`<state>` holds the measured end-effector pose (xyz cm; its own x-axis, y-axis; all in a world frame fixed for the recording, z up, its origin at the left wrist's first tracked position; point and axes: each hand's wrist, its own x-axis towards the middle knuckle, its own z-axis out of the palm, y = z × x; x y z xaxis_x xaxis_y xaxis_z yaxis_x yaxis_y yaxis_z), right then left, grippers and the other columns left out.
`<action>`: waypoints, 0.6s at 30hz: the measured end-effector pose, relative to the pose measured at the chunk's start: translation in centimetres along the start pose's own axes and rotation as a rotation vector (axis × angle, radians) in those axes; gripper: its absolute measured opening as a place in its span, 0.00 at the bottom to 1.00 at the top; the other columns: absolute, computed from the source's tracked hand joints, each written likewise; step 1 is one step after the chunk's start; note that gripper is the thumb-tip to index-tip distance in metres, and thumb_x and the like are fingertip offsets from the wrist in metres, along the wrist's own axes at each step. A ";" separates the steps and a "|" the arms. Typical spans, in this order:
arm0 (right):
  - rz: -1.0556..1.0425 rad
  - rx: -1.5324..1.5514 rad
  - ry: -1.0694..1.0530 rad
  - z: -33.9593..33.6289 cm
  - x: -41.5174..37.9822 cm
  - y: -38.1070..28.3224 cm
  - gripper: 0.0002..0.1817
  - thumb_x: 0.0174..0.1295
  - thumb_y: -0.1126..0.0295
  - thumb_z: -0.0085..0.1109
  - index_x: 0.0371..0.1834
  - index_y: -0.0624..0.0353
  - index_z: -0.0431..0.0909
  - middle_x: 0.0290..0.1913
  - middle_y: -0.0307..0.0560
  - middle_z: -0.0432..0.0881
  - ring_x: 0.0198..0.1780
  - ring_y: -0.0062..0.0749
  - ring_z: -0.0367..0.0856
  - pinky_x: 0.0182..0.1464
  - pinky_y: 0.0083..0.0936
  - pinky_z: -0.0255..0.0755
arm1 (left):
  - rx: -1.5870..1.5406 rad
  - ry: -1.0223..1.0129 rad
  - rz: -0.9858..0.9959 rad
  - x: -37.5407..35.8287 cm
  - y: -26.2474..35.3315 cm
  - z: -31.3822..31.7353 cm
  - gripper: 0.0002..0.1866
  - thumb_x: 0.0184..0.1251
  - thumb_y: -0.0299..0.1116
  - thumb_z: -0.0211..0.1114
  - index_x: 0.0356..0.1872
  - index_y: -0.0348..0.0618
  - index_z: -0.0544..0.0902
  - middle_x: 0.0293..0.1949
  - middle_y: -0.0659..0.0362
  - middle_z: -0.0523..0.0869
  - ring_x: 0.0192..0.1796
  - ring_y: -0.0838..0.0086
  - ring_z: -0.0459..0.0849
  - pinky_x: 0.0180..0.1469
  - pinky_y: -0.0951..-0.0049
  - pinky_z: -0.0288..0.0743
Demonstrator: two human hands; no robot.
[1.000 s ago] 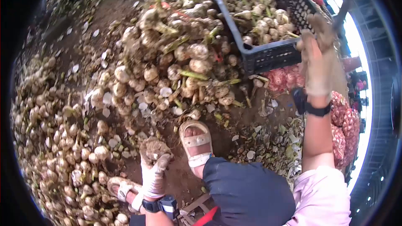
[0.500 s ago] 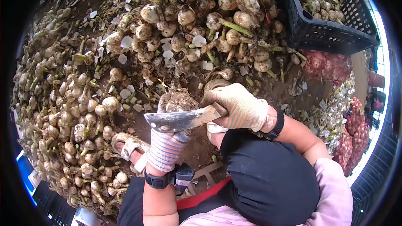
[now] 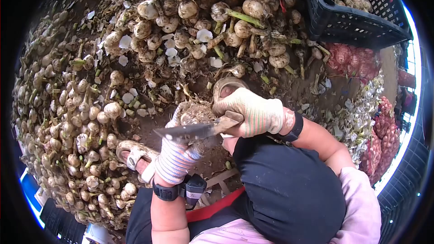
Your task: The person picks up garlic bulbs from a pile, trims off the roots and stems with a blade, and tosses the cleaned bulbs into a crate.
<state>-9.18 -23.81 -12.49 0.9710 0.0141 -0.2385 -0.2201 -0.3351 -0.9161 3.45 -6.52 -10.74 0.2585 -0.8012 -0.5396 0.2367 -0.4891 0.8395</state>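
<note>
In a striped knit glove, my left hand (image 3: pixel 178 156) is closed around a garlic bulb (image 3: pixel 197 114), whose dirty root end faces up. My right hand (image 3: pixel 253 112), gloved as well, grips the short wooden handle of a knife (image 3: pixel 190 131). The broad blade is blurred and points left, crossing over my left hand just below the bulb's root end. Part of the bulb is hidden by the blade and the fingers.
Dirty garlic bulbs with stems (image 3: pixel 244 31) are heaped ahead, and many trimmed bulbs (image 3: pixel 86 122) lie on the left. A black plastic crate (image 3: pixel 357 29) of garlic stands at upper right. Red mesh sacks (image 3: pixel 382 140) and pale peelings (image 3: pixel 355 117) lie along the right.
The knife blade has turned so that less of its flat face shows, and it is now blurred. The bulb's root end looks paler. The whole view has shifted slightly.
</note>
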 end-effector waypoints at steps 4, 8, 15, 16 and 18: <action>0.220 0.558 -0.219 -0.9 -0.4 -1.1 0.16 0.50 0.67 0.60 0.40 0.66 0.76 0.24 0.52 0.79 0.25 0.21 0.78 0.27 0.23 0.71 | -0.241 0.062 0.196 0.8 -0.2 1.1 0.21 0.46 0.33 0.74 0.42 0.39 0.77 0.36 0.59 0.83 0.37 0.75 0.81 0.42 0.75 0.74; 0.155 0.428 -0.116 -0.5 -0.2 -0.7 0.13 0.50 0.67 0.61 0.37 0.62 0.77 0.24 0.50 0.79 0.24 0.28 0.80 0.27 0.25 0.71 | -0.146 0.067 0.172 1.0 0.0 1.0 0.21 0.47 0.33 0.73 0.43 0.41 0.78 0.38 0.57 0.83 0.39 0.73 0.81 0.43 0.73 0.74; -0.015 -0.221 0.228 -0.1 -0.3 -0.3 0.17 0.34 0.69 0.69 0.30 0.56 0.75 0.23 0.50 0.74 0.30 0.51 0.75 0.30 0.34 0.69 | 0.329 0.059 0.144 -0.5 -0.9 0.4 0.15 0.61 0.33 0.59 0.49 0.44 0.75 0.45 0.59 0.81 0.48 0.69 0.78 0.55 0.66 0.68; -0.004 -0.237 0.217 -0.1 -0.2 -0.2 0.17 0.34 0.69 0.69 0.30 0.56 0.75 0.24 0.49 0.74 0.30 0.51 0.76 0.31 0.34 0.70 | 0.548 0.047 0.273 -0.4 -2.0 -0.2 0.16 0.60 0.32 0.59 0.50 0.45 0.74 0.44 0.60 0.81 0.47 0.70 0.78 0.55 0.68 0.68; 0.009 -0.251 0.206 -0.1 -0.3 0.1 0.16 0.35 0.69 0.69 0.30 0.56 0.75 0.24 0.49 0.75 0.30 0.51 0.76 0.31 0.34 0.70 | 0.588 0.047 0.325 -0.5 -1.8 0.0 0.16 0.59 0.31 0.59 0.50 0.43 0.74 0.43 0.59 0.81 0.46 0.69 0.79 0.54 0.68 0.69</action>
<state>-9.45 -23.93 -12.52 0.9732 -0.1719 -0.1527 -0.2239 -0.5564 -0.8002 2.90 -5.27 -11.96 0.2739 -0.9302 -0.2444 -0.4057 -0.3421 0.8476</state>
